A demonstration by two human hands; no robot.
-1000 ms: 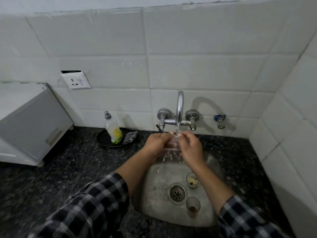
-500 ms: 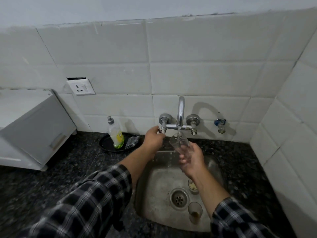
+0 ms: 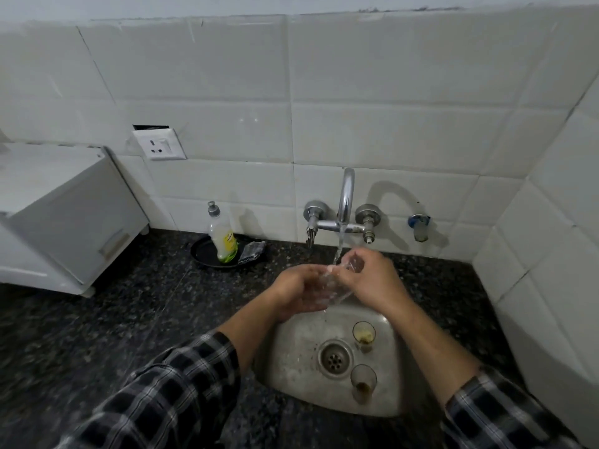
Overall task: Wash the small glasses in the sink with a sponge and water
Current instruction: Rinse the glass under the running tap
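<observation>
The left hand [image 3: 301, 293] has left the handle on the tap [image 3: 346, 196], where it was half a second ago, and has come back under the spout to join the right hand [image 3: 369, 280] on the glass [image 3: 337, 291]. That glass sits tilted just below the tap, in the stream of water [image 3: 339, 247], well above the floor of the sink [image 3: 298, 345]. The left hand's fingers are curled around it from below. The right hand's fingers are bent over its upper end, thumb and fingertips close together at what looks like the rim — the clear glass is blurred, so the exact grip there is hard to read. The step in hand seems to be rinsing and rubbing this first glass with bare fingers; no sponge is in either hand. A second glass [image 3: 364, 332] and a third glass [image 3: 363, 379] stand upright farther down from the tap, beside the drain [image 3: 335, 358], both with brownish dregs and apparently unwashed. To the left of the tap, on a black dish [image 3: 202, 254], stand a soap bottle [image 3: 222, 236] and a grey scrubber [image 3: 252, 249]. The next move likely calls for turning the glass so water reaches the inside, or for freeing one hand to fetch the scrubber — with a firm one-handed hold on wet, slippery glass while the other hand reaches away.
</observation>
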